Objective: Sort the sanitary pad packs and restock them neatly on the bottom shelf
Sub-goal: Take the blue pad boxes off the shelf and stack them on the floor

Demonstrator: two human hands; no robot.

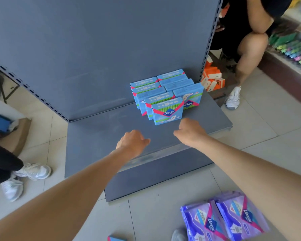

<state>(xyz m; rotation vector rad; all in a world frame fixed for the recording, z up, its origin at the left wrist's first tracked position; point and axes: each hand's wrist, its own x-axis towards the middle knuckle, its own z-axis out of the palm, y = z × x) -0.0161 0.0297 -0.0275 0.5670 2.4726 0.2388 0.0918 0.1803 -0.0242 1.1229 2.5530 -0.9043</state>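
Hands both empty, fingers loosely curled: left hand (132, 142) and right hand (192, 130) hover over the bottom shelf (94, 136) just before the blue packs (167, 112), stood upright in two rows at its right rear, likely leaving room for the purple packs (224, 218) heaped on the floor (155, 221).

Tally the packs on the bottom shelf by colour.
Blue packs: 9 (left row 5, right row 4)
Purple packs: 0; all lie on the floor, count unclear
Total on the bottom shelf: 9
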